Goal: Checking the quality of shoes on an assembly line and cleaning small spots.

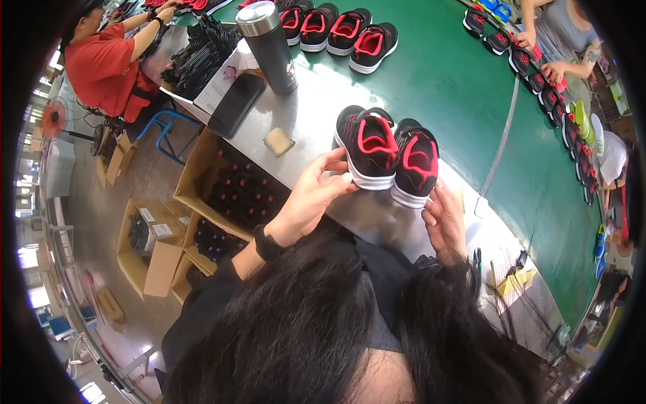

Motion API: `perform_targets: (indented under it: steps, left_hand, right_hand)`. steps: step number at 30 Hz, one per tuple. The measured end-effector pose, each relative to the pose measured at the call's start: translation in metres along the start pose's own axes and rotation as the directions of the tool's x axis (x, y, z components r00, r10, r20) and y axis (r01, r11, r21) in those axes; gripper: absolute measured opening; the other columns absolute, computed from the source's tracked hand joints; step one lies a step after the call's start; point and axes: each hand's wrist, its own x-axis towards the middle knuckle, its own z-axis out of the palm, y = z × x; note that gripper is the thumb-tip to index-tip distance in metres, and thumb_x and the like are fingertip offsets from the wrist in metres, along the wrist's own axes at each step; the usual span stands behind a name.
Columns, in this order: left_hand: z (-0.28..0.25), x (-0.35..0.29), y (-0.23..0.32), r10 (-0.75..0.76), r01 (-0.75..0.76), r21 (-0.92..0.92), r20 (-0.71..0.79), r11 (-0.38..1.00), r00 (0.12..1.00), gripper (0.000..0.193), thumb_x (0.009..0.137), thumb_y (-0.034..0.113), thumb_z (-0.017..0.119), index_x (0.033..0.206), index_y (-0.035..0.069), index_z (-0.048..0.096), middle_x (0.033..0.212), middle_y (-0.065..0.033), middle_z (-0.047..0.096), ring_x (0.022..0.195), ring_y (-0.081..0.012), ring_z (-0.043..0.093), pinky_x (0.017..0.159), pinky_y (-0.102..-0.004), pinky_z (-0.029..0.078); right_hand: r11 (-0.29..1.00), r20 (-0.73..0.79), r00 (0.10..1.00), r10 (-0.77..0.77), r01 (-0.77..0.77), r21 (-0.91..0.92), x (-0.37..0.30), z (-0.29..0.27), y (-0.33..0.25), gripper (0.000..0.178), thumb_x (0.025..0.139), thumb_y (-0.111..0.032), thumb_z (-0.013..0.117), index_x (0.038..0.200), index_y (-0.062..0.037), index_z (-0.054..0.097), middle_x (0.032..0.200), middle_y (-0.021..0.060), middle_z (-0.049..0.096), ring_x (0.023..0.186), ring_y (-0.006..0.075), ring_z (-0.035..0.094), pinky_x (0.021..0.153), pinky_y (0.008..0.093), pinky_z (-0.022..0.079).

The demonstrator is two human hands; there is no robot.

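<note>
Two black sneakers with pink-red linings stand side by side on the metal ledge (323, 114) of a green conveyor. My left hand (311, 195) rests its fingertips on the white heel of the left sneaker (367, 145). My right hand (444, 222) is at the heel of the right sneaker (415, 165), fingers curled just below its sole; whether it grips is hard to tell. Both forearms come up from under my dark hair (323, 323).
On the ledge stand a grey tumbler (269, 47), a black phone (235, 104) and a tan sponge (278, 141). More sneakers (336, 30) line the green belt (457, 87). Open cardboard boxes (235, 188) sit to my left. Other people work at the far left and the upper right.
</note>
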Motion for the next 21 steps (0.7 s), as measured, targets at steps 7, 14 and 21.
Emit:
perform_targets:
  steps: [7,14,21]
  left_hand:
    - [0.001,0.001,0.002,0.025,-0.024,-0.14,0.007,0.99,1.0,0.061,0.096,0.008,0.058,0.147,-0.005,0.027,0.121,-0.0115,0.053,0.109,-0.0186,0.057,0.097,-0.0344,0.045]
    - [-0.023,-0.001,-0.028,-0.007,0.026,0.342,-0.057,0.939,0.998,0.048,0.092,0.009,0.059,0.139,0.006,0.047,0.121,-0.0091,0.047,0.102,-0.0166,0.052,0.093,-0.0301,0.046]
    - [-0.028,0.013,-0.044,0.317,-0.097,0.632,-0.246,0.769,0.916,0.02,0.092,0.011,0.059,0.111,0.005,0.061,0.114,-0.0084,0.046,0.09,-0.0152,0.052,0.08,-0.0284,0.047]
  right_hand:
    - [0.986,0.043,0.997,0.06,-0.066,0.155,-0.007,0.012,0.006,0.047,0.102,-0.029,0.053,0.142,-0.0059,0.044,0.122,-0.0036,0.06,0.086,0.0018,0.056,0.048,0.0146,0.032]
    - [0.843,0.009,0.972,-0.233,0.206,-0.497,-0.003,-0.015,0.019,0.041,0.096,-0.024,0.061,0.134,-0.0103,0.056,0.119,0.0024,0.061,0.093,0.0085,0.057,0.058,0.021,0.044]
    - [0.105,0.242,0.726,-0.643,0.398,-0.912,-0.03,0.038,-0.003,0.034,0.077,-0.016,0.075,0.109,-0.0123,0.066,0.111,0.0121,0.057,0.1,0.0274,0.056,0.084,0.0389,0.045]
